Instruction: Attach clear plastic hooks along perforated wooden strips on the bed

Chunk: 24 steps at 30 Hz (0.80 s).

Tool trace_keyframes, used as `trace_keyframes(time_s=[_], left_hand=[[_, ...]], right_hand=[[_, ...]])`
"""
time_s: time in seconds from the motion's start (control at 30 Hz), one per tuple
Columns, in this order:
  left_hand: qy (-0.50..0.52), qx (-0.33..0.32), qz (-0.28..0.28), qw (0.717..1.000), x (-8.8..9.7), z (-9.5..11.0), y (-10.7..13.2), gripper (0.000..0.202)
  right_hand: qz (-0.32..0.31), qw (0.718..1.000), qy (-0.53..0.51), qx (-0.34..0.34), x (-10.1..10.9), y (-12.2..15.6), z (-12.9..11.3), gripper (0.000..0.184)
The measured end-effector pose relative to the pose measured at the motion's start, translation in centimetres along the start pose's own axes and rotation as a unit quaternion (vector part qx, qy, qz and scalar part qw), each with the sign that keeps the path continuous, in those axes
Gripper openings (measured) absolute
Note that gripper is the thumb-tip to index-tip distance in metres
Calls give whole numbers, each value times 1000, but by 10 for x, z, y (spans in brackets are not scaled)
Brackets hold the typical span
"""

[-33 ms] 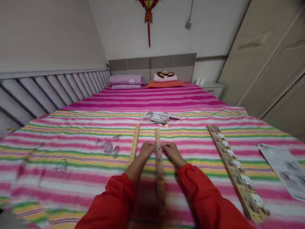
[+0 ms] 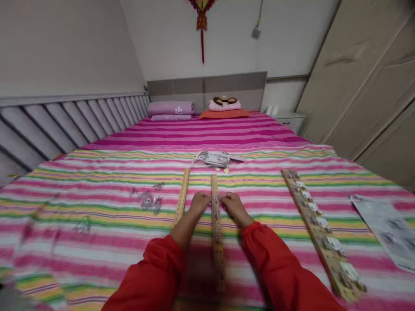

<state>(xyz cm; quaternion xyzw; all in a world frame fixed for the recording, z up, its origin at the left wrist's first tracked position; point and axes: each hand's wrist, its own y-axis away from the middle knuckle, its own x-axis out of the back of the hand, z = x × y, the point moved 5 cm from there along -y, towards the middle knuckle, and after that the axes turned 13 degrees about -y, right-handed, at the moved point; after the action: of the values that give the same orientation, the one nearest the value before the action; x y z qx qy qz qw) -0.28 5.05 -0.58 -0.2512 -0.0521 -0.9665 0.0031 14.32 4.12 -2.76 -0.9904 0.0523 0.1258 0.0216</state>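
A narrow wooden strip [image 2: 218,248] with rows of holes lies lengthwise before me, small shiny pieces along it. My left hand [image 2: 200,203] is pinched closed at the strip's left edge. Opposite it, my right hand [image 2: 234,207] pinches at the right edge, level with the left. Between my fingertips a small shiny piece [image 2: 215,200] lies across the strip; it is too small to name, and what each fingertip grips is hidden. To the left, partly behind my left forearm, lies a second perforated wooden strip [image 2: 182,194].
On the right lies a wooden board [image 2: 308,220] bearing a row of metal and white pieces, with a plastic bag [image 2: 382,229] beyond it. Small clear packets [image 2: 149,201] are at left. Another plastic packet [image 2: 214,160] lies ahead on the striped bedsheet [image 2: 123,250].
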Motion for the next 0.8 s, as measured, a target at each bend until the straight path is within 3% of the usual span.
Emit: trace_keyframes(time_s=[0.8], left_hand=[[-65,35,2,997,-9,-10,-6,23]], right_hand=[[16,1000,17,19,5,-5,8,24]])
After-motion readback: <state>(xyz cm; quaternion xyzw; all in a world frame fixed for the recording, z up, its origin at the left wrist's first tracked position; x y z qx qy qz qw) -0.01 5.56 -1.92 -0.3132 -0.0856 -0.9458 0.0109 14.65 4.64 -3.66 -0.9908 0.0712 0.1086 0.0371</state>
